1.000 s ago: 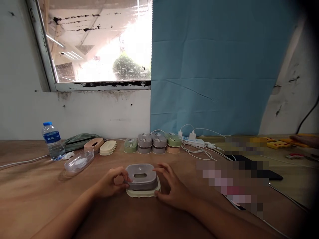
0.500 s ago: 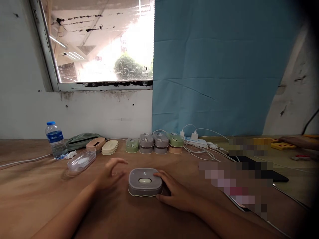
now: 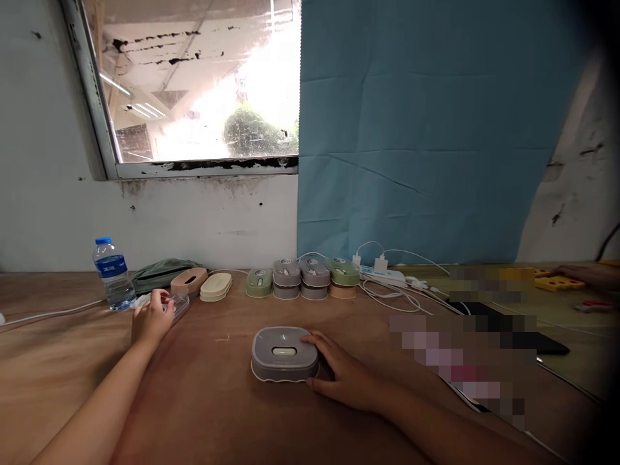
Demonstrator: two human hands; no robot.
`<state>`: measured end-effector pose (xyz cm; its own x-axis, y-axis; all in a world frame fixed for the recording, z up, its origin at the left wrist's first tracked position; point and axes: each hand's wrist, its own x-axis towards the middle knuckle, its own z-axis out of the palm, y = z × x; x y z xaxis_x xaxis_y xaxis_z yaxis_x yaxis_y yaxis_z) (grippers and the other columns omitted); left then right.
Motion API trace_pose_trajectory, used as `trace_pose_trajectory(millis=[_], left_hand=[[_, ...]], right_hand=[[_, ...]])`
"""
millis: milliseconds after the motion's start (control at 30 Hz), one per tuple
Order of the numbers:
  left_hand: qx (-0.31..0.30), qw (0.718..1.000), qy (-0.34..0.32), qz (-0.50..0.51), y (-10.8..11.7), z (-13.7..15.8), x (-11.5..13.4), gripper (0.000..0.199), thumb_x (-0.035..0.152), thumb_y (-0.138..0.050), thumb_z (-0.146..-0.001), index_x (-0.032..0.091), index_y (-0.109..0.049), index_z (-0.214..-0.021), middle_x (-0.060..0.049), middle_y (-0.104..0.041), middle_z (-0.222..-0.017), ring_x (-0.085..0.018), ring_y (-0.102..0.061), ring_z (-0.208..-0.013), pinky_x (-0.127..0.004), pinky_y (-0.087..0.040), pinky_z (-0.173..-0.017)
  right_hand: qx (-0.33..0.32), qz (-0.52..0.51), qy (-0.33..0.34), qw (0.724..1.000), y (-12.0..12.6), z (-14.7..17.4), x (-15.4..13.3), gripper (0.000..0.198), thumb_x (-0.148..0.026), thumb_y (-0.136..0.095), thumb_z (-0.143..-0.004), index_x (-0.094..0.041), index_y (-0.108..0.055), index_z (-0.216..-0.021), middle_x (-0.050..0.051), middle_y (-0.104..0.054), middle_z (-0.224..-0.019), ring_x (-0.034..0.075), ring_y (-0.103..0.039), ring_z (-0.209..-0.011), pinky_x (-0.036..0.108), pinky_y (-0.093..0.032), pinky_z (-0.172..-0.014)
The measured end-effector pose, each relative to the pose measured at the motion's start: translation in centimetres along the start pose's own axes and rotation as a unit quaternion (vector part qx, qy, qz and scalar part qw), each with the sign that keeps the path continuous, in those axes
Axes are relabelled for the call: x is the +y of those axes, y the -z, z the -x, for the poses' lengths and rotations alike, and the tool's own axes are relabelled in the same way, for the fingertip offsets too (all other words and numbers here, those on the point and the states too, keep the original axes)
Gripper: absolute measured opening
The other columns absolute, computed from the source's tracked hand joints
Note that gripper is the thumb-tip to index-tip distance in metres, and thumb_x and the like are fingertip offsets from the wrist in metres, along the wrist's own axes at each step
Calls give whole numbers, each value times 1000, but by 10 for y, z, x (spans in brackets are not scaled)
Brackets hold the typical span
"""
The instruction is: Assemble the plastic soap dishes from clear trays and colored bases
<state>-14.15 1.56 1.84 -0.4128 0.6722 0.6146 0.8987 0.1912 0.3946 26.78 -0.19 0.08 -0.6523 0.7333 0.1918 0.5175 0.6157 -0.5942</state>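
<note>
A grey oval-cornered plastic box with a cream piece in the slot of its lid sits on the table before me. My right hand grips its right side, fingertips on the lid and thumb low at the front corner. At the far left, my left hand reaches over a clear plastic tray, its fingers bent downward. That hand covers most of the tray, so whatever its fingertips pinch is hidden.
Behind stand a peach shell, stacked cream pieces and a row of finished-looking boxes. A water bottle and green pouch are left. A power strip with cables lies right; another person's hand shows far right.
My left hand has moved left and away from me, from beside the grey box to the clear tray. My right hand keeps its hold on the box.
</note>
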Motion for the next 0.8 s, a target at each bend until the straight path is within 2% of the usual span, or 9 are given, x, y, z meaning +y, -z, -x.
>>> trace_pose_trajectory(millis=[67,100,133,200,267,300,400,600,800], left_hand=[[74,989,34,127,6,0,13,19,25,-51,-71,18,-44,-87,-7,-63,-81,-25,-57,-86,-42,-33,-86],[109,963,63,237,11,0,23,19,23,-54,-70,19,-43,-84,-5,-62,-79,-22,-58,-85,-40,-34,-86],[132,917,93,364,17,0,34,20,19,-56,-68,20,-42,-82,-2,-62,-77,-19,-58,-83,-37,-37,-85],[138,764,167,608,31,1,60,20,12,-56,-67,20,-41,-76,2,-62,-74,-13,-60,-77,-30,-42,-79],[93,689,200,690,44,6,85,15,11,-54,-70,19,-42,-70,3,-62,-70,-10,-61,-69,-26,-46,-71],[55,632,219,741,49,11,97,13,10,-55,-70,18,-44,-69,4,-63,-70,-9,-61,-67,-25,-47,-70],[-43,516,209,830,57,30,120,12,11,-61,-68,18,-51,-72,5,-63,-70,-7,-60,-62,-20,-49,-67],[-231,443,150,853,49,68,132,24,12,-68,-63,22,-54,-80,5,-61,-70,-7,-59,-62,-18,-52,-65],[-288,420,124,852,37,86,134,22,11,-70,-62,21,-54,-75,7,-60,-71,-7,-60,-66,-19,-50,-71]], right_hand=[[5,-1,3,1000,-1,0,1,63,-31,-59,-69,-24,-32,-125,6,-28,-134,24,-28,-122,40,-25,-102],[7,-2,4,1000,-1,0,1,62,-31,-59,-69,-24,-32,-125,6,-28,-134,24,-28,-122,40,-24,-102],[8,-3,4,1000,-2,-1,2,63,-30,-59,-69,-24,-32,-125,6,-28,-134,24,-28,-122,40,-25,-102],[13,-6,4,1000,-3,-1,2,62,-29,-59,-68,-25,-33,-124,6,-28,-133,24,-29,-121,40,-26,-101],[19,-6,8,1000,-3,-2,1,61,-27,-60,-67,-25,-34,-123,6,-30,-131,24,-31,-120,39,-27,-101],[21,-5,10,1000,-3,-3,1,61,-27,-60,-67,-25,-35,-122,6,-31,-130,23,-32,-119,38,-28,-100],[25,-5,13,1000,-2,-3,-2,59,-26,-60,-67,-24,-36,-121,6,-33,-128,23,-33,-118,37,-28,-100],[21,3,11,1000,-3,-3,-2,65,-27,-60,-66,-23,-33,-124,6,-26,-133,23,-27,-122,37,-25,-102],[75,23,27,997,-5,-3,-2,74,-26,-62,-63,-22,-27,-127,8,-24,-134,25,-21,-125,40,-22,-103]])
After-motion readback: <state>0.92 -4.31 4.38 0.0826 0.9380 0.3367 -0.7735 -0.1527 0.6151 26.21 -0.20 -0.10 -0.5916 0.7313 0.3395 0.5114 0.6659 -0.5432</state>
